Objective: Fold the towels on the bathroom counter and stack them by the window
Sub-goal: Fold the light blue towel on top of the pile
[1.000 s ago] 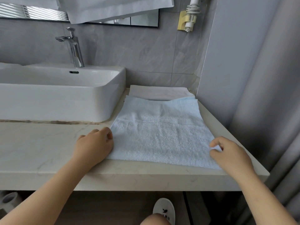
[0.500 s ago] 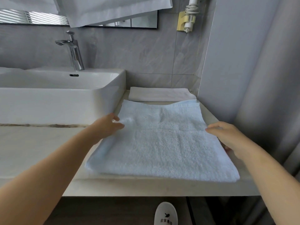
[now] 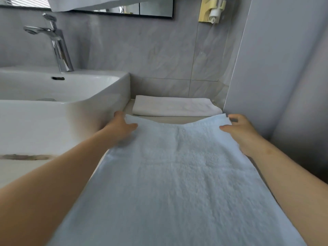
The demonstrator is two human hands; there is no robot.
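The blue towel (image 3: 177, 183), spread on the table (image 3: 21, 171), looks soft, light and limp, so it is best held by its corners. The left grip (image 3: 122, 126) pinches its 10 o'clock corner and the right grip (image 3: 237, 132) its 2 o'clock corner. A white towel (image 3: 174, 106) lies folded at 12 o'clock.

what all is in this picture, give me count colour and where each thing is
pale blue towel: 1, light blue, spread over the counter in the foreground
folded white towel: 1, white, at the back of the counter against the tiled wall
counter: 1, pale beige stone, under basin and towels
basin: 1, white, on the counter at left
tap: 1, chrome, behind the basin
mirror: 1, dark-framed, on the wall at top
hanging cloth: 1, white, over the mirror's top left
wall holder: 1, yellow with a white fitting, upper right
left hand: 1, pinches the blue towel's far left corner
right hand: 1, pinches its far right corner
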